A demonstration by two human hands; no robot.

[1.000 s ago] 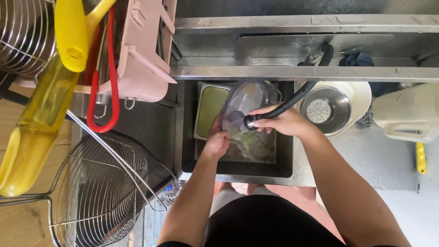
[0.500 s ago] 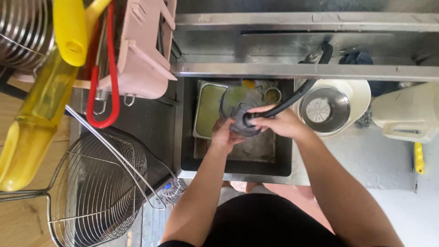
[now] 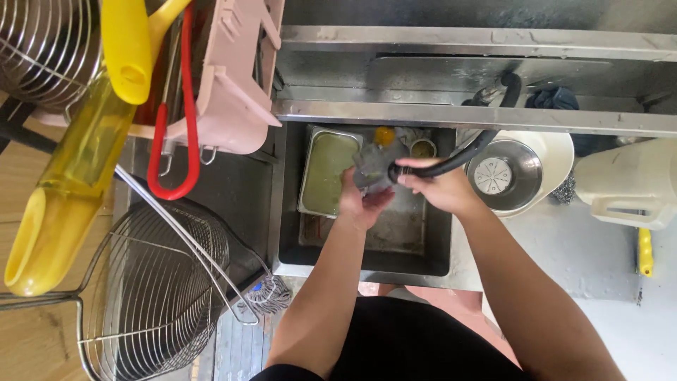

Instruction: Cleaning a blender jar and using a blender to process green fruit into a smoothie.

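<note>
So over the sink (image 3: 293,212) both hands are busy: the left hand (image 3: 358,201) is wrapped around a clear grey plastic lid (image 3: 372,168), fingers curled up around its lower edge and holding it tilted on its side right above the middle of the basin. The right hand (image 3: 438,187) is clenched around the black spray hose (image 3: 458,156), with the nozzle end pressed right up against the lid, and the hose arcs back up to the steel ledge behind the sink. Down in the basin there's a rectangular steel pan (image 3: 326,173) full of greenish water just left of the lid, plus a small round cup (image 3: 422,148) and something orange (image 3: 384,134) near the back wall. Just right of the sink sits a white bowl-shaped base with a steel centre (image 3: 550,152), and a white jug (image 3: 631,183) further right. On the left side hang a pink plastic rack (image 3: 233,92), a red hook (image 3: 173,134), yellow utensils (image 3: 67,190) and a wire skimmer basket (image 3: 155,282)
</note>
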